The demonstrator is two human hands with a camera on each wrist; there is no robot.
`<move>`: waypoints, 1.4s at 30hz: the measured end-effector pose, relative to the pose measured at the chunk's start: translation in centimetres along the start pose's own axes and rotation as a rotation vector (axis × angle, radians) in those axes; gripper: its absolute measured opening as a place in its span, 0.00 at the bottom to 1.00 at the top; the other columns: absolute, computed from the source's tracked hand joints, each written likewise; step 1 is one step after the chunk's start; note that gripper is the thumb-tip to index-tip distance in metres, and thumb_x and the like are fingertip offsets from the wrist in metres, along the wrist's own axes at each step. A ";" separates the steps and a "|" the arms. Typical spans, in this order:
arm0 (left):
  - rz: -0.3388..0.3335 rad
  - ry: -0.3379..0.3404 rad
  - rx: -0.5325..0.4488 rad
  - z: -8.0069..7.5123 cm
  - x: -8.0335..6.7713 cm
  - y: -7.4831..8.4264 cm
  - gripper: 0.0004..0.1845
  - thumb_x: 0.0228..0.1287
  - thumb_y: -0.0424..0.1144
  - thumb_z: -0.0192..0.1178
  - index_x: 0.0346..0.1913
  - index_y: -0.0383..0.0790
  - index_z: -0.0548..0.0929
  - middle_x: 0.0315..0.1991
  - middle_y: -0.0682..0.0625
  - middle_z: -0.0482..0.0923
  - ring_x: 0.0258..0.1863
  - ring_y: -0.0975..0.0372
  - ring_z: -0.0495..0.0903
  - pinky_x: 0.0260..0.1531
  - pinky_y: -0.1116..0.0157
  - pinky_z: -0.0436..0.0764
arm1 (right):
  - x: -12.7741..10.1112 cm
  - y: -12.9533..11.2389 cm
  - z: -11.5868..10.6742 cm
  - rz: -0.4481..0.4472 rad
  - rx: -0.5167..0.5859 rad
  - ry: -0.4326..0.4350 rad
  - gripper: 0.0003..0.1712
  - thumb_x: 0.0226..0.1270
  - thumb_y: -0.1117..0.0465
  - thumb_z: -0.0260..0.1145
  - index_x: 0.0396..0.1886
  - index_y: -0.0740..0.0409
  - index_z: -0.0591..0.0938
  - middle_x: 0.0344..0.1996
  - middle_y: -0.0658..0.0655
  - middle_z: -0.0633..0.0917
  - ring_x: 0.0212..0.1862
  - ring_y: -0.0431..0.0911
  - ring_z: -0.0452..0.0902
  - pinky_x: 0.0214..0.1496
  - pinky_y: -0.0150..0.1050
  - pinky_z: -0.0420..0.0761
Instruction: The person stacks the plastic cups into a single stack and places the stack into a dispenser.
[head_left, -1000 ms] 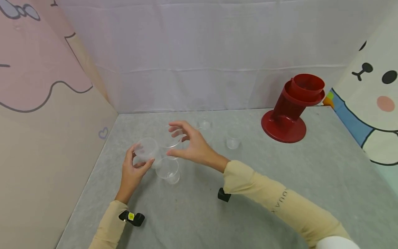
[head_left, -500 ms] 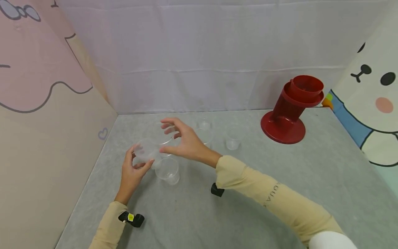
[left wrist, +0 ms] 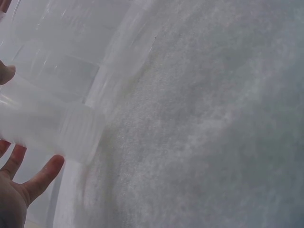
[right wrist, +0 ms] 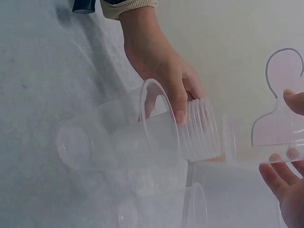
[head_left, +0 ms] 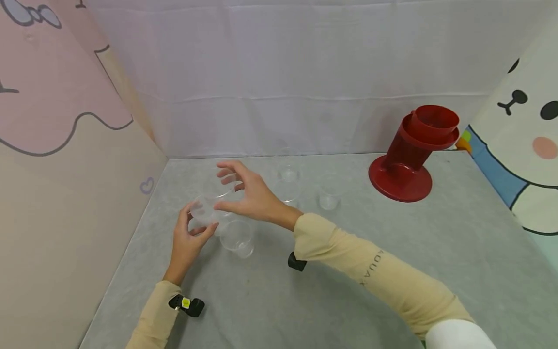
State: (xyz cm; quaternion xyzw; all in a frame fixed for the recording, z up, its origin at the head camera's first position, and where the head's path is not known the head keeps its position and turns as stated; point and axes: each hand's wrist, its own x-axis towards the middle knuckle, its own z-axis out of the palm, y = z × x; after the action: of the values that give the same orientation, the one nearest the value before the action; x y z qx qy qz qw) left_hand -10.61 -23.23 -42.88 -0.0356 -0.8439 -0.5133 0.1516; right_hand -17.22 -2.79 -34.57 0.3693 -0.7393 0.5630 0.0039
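So your left hand (head_left: 188, 242) has its grip round the stack (right wrist: 204, 133), about 8 o'clock in the head view. Your right hand (head_left: 250, 196) has fingers and thumb curled round a clear cup (head_left: 220, 190) at the stack's 1 o'clock. Looks like you're mid-nesting to me. Next move probably wants both lined up, then a gentle, straight drop. Another loose cup (head_left: 237, 236) stands just beside the stack, at its 4 o'clock on the bench (head_left: 279, 300).
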 end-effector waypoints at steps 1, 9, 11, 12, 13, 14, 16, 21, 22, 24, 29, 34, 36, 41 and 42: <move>-0.003 0.002 -0.001 0.0 0.0 0.0 0.38 0.53 0.29 0.69 0.66 0.29 0.62 0.61 0.39 0.66 0.54 0.57 0.68 0.39 0.56 0.82 | 0.2 0.0 0.0 -0.002 -0.003 -0.002 0.44 0.52 0.58 0.76 0.67 0.53 0.64 0.55 0.53 0.75 0.53 0.43 0.74 0.50 0.37 0.76; 0.008 0.008 -0.020 -0.2 0.0 0.3 0.37 0.54 0.28 0.68 0.66 0.29 0.62 0.61 0.39 0.66 0.54 0.56 0.69 0.39 0.59 0.82 | 1.5 -0.2 0.5 0.023 0.015 -0.016 0.44 0.52 0.59 0.75 0.67 0.53 0.64 0.55 0.52 0.75 0.52 0.39 0.73 0.51 0.35 0.76; -0.002 0.009 -0.017 -0.2 0.0 0.3 0.37 0.54 0.28 0.68 0.66 0.29 0.62 0.61 0.40 0.66 0.54 0.57 0.69 0.39 0.59 0.82 | 1.8 -0.3 0.8 0.023 0.018 -0.027 0.44 0.52 0.59 0.75 0.67 0.53 0.64 0.54 0.52 0.75 0.52 0.39 0.73 0.51 0.35 0.76; -0.009 0.009 -0.013 -0.2 0.0 0.3 0.38 0.54 0.29 0.68 0.66 0.30 0.62 0.61 0.41 0.66 0.54 0.58 0.68 0.39 0.59 0.82 | 2.0 -0.3 0.9 0.019 0.017 -0.031 0.44 0.52 0.59 0.75 0.67 0.53 0.64 0.54 0.52 0.75 0.53 0.40 0.74 0.51 0.34 0.76; -0.015 0.009 -0.013 -0.2 0.0 0.2 0.38 0.54 0.29 0.69 0.66 0.30 0.62 0.61 0.42 0.66 0.54 0.58 0.68 0.39 0.59 0.82 | 2.2 -0.3 1.0 0.017 0.015 -0.036 0.44 0.52 0.59 0.75 0.67 0.53 0.64 0.54 0.53 0.75 0.53 0.41 0.74 0.50 0.33 0.76; -0.019 0.009 -0.015 -0.2 0.0 0.2 0.38 0.54 0.29 0.69 0.66 0.30 0.62 0.61 0.42 0.66 0.54 0.59 0.68 0.40 0.59 0.82 | 2.3 -0.4 1.1 0.015 0.010 -0.039 0.44 0.52 0.59 0.75 0.67 0.53 0.64 0.54 0.53 0.75 0.53 0.41 0.74 0.50 0.32 0.76; -0.025 0.007 -0.019 -0.2 0.0 0.2 0.38 0.54 0.29 0.69 0.66 0.31 0.62 0.61 0.43 0.66 0.55 0.59 0.68 0.40 0.58 0.82 | 2.5 -0.4 1.4 0.014 0.001 -0.046 0.44 0.52 0.59 0.75 0.67 0.54 0.64 0.54 0.53 0.75 0.52 0.41 0.74 0.50 0.31 0.76; -0.013 0.005 -0.026 -0.1 0.1 0.1 0.37 0.53 0.29 0.69 0.65 0.32 0.63 0.60 0.44 0.67 0.55 0.60 0.68 0.40 0.55 0.82 | 3.0 -0.3 1.9 0.022 -0.017 -0.068 0.44 0.52 0.59 0.75 0.67 0.54 0.63 0.54 0.54 0.75 0.53 0.40 0.73 0.51 0.32 0.76; -0.012 0.007 -0.026 -0.1 0.1 0.1 0.37 0.53 0.29 0.69 0.65 0.32 0.63 0.60 0.44 0.67 0.54 0.61 0.68 0.40 0.55 0.82 | 3.1 -0.3 2.0 0.025 -0.021 -0.073 0.44 0.53 0.58 0.75 0.67 0.54 0.63 0.54 0.54 0.75 0.53 0.39 0.73 0.51 0.32 0.76; -0.014 0.007 -0.031 -0.1 0.1 0.2 0.37 0.53 0.29 0.69 0.65 0.32 0.64 0.59 0.44 0.67 0.54 0.63 0.68 0.40 0.60 0.82 | 3.2 -0.2 2.2 0.026 -0.024 -0.078 0.43 0.53 0.59 0.75 0.67 0.55 0.63 0.54 0.54 0.75 0.53 0.40 0.73 0.51 0.32 0.76; -0.005 0.014 -0.059 0.2 0.3 -2.5 0.38 0.52 0.32 0.71 0.66 0.41 0.65 0.59 0.52 0.68 0.54 0.64 0.69 0.38 0.68 0.82 | 3.3 0.2 2.7 0.037 -0.028 -0.081 0.43 0.52 0.59 0.75 0.66 0.55 0.64 0.55 0.54 0.75 0.53 0.41 0.74 0.52 0.31 0.75; -0.021 -0.008 -0.051 0.0 0.3 -1.9 0.38 0.53 0.31 0.70 0.66 0.39 0.64 0.60 0.49 0.66 0.55 0.61 0.67 0.39 0.61 0.82 | 3.2 0.7 3.0 0.041 -0.045 -0.093 0.43 0.53 0.59 0.75 0.67 0.56 0.64 0.55 0.55 0.76 0.55 0.43 0.74 0.53 0.31 0.75; -0.019 -0.018 -0.044 -0.1 0.2 -0.9 0.37 0.54 0.30 0.69 0.66 0.35 0.63 0.59 0.46 0.66 0.55 0.60 0.67 0.40 0.58 0.82 | 3.1 0.7 3.1 0.048 -0.061 -0.111 0.44 0.53 0.58 0.75 0.67 0.57 0.64 0.56 0.56 0.75 0.56 0.43 0.74 0.53 0.31 0.74; -0.030 -0.029 -0.045 -0.4 -0.1 0.4 0.37 0.55 0.29 0.68 0.66 0.32 0.63 0.58 0.46 0.67 0.54 0.64 0.67 0.40 0.64 0.82 | 3.0 0.9 3.3 0.058 -0.101 -0.155 0.45 0.53 0.58 0.75 0.68 0.57 0.63 0.58 0.57 0.75 0.57 0.44 0.73 0.54 0.32 0.74; -0.035 -0.030 -0.054 -0.4 -0.1 0.4 0.36 0.55 0.30 0.68 0.65 0.32 0.63 0.58 0.47 0.67 0.54 0.64 0.67 0.40 0.65 0.82 | 3.0 0.9 3.3 0.055 -0.103 -0.158 0.44 0.53 0.58 0.75 0.68 0.58 0.63 0.58 0.57 0.75 0.57 0.44 0.73 0.54 0.32 0.74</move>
State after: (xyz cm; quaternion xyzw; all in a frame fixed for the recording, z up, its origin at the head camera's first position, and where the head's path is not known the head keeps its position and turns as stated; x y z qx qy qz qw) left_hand -10.34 -23.36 -42.36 -0.0325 -0.8326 -0.5377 0.1290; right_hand -18.55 -7.11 -35.27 0.3912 -0.7753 0.4933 -0.0507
